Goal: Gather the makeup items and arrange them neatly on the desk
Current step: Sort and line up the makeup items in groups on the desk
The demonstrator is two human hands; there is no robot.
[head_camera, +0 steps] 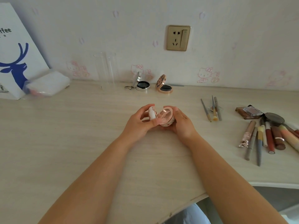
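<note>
Far left, a white bag [14, 50] leans on the wall, a wrapped packet [48, 84] beside it. Mid-desk [80, 135], my left hand [137, 123] grips the compact's lid [152, 113], thumb curled across; my right hand [182, 123] cups its base [165, 117] from the right. The hinge sits between my hands, so closing means folding left toward right. Beyond, against the wall, 2 open compacts [142, 84] stand side by side. Right: 3 slim brushes [214, 108], then 1 palette [249, 111] and a loose heap of tubes and pencils [267, 138], nearer my right hand.
</note>
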